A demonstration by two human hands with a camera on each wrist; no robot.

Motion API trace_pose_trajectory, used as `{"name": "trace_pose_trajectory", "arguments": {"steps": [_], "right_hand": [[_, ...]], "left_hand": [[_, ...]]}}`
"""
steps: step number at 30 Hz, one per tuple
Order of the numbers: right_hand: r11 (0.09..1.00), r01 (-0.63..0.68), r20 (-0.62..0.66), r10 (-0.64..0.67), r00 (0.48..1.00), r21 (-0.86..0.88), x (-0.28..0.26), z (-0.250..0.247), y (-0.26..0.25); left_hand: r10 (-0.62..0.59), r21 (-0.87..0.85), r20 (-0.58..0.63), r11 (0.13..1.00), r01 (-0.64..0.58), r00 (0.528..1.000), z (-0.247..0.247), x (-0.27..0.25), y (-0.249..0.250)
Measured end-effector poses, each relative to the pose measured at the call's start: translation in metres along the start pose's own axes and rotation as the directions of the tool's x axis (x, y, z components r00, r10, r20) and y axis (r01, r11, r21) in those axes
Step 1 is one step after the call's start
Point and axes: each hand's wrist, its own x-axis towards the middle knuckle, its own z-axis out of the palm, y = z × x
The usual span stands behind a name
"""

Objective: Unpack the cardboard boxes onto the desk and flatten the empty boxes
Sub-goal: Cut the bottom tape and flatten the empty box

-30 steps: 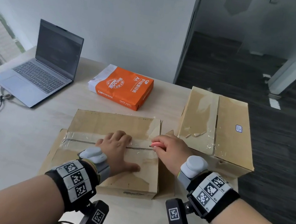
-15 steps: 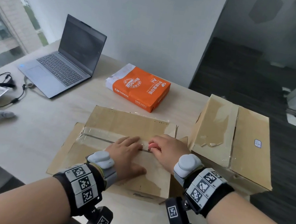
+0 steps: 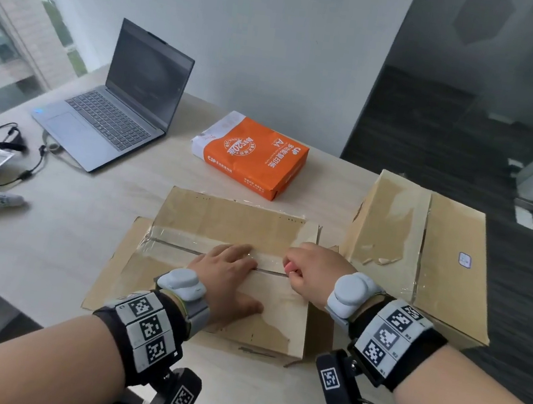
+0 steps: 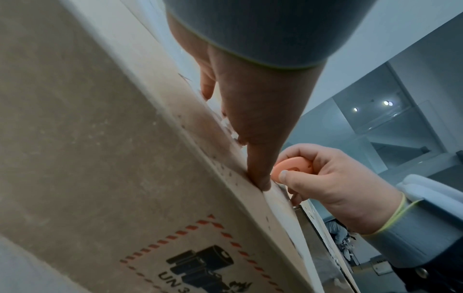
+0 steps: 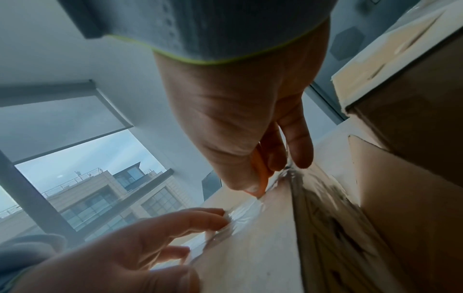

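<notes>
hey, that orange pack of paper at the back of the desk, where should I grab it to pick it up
Probably by its two long sides, a hand on each, coming from above. The orange paper pack lies flat on the desk with open space round it; the laptop stands apart on its left, so both long edges look reachable.

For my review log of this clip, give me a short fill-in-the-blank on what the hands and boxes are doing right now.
1. The left hand rests flat on the near ____, beside its taped seam.
2. The right hand pinches a small ____ cutter at the seam.
3. The orange paper pack lies between the second box and the ____.
4. The second box's flaps are ____.

Missing words: box; orange; laptop; closed
</notes>
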Motion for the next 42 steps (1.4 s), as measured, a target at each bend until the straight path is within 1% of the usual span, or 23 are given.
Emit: {"name": "trace_pose_trajectory", "arguments": {"steps": [4,6,7,9,10,11,12,13,14,15,17,19,22,26,29,34,40,42], "right_hand": [[0.998,-0.024,-0.079,0.028,0.996,0.053,-0.014,0.0,0.012],[0.993,-0.044,-0.09,0.054,0.995,0.106,-0.023,0.002,0.022],[0.988,-0.055,-0.094,0.069,0.993,0.143,-0.026,0.003,0.026],[0.963,-0.105,-0.142,0.144,0.979,0.25,-0.034,0.008,0.035],[0.936,-0.127,-0.183,0.196,0.963,0.328,-0.034,0.01,0.037],[0.889,-0.135,-0.229,0.255,0.939,0.437,-0.035,0.013,0.037],[0.814,-0.123,-0.256,0.317,0.913,0.567,-0.034,0.016,0.037],[0.715,-0.089,-0.261,0.365,0.894,0.694,-0.035,0.019,0.036],[0.633,-0.061,-0.253,0.394,0.883,0.772,-0.035,0.023,0.035],[0.593,-0.043,-0.249,0.402,0.881,0.804,-0.034,0.027,0.035],[0.563,-0.032,-0.234,0.394,0.889,0.826,-0.035,0.034,0.035],[0.565,-0.036,-0.228,0.39,0.892,0.824,-0.033,0.037,0.033],[0.596,-0.057,-0.242,0.408,0.88,0.801,-0.031,0.044,0.036],[0.587,-0.064,-0.233,0.416,0.879,0.807,-0.03,0.046,0.037],[0.574,-0.064,-0.226,0.42,0.879,0.817,-0.032,0.044,0.034],[0.57,-0.085,-0.203,0.422,0.883,0.817,-0.035,0.044,0.03],[0.615,-0.1,-0.209,0.41,0.888,0.782,-0.039,0.046,0.025],[0.634,-0.111,-0.209,0.409,0.888,0.766,-0.04,0.047,0.025]], "left_hand": [[-0.009,0.013,0.009,1.0,0.009,1.0,-0.011,0.001,0.006],[-0.017,0.046,0.009,0.999,0.017,1.0,-0.016,0.002,0.011],[-0.01,0.063,0.009,0.998,0.01,1.0,-0.018,0.003,0.013],[0.061,0.083,0.027,0.995,-0.063,0.998,-0.019,0.008,0.025],[0.102,0.082,0.04,0.991,-0.105,0.994,-0.018,0.01,0.03],[0.137,0.078,0.053,0.987,-0.141,0.989,-0.017,0.012,0.036],[0.159,0.081,0.063,0.983,-0.164,0.985,-0.015,0.014,0.042],[0.171,0.092,0.072,0.98,-0.177,0.983,-0.013,0.014,0.048],[0.171,0.108,0.083,0.978,-0.179,0.982,-0.011,0.015,0.052],[0.165,0.125,0.093,0.976,-0.176,0.982,-0.008,0.014,0.055],[0.159,0.149,0.102,0.974,-0.173,0.982,-0.003,0.012,0.058],[0.147,0.136,0.092,0.978,-0.159,0.985,-0.002,0.012,0.058],[0.122,0.122,0.093,0.984,-0.133,0.988,-0.004,0.016,0.06],[0.083,0.145,0.114,0.985,-0.099,0.99,-0.012,0.021,0.068],[0.06,0.17,0.155,0.982,-0.086,0.986,-0.018,0.028,0.074],[0.045,0.218,0.245,0.971,-0.1,0.969,-0.024,0.037,0.075],[0.014,0.142,0.279,0.988,-0.056,0.96,-0.023,0.043,0.065],[0.005,0.145,0.281,0.988,-0.048,0.96,-0.022,0.043,0.062]]}}
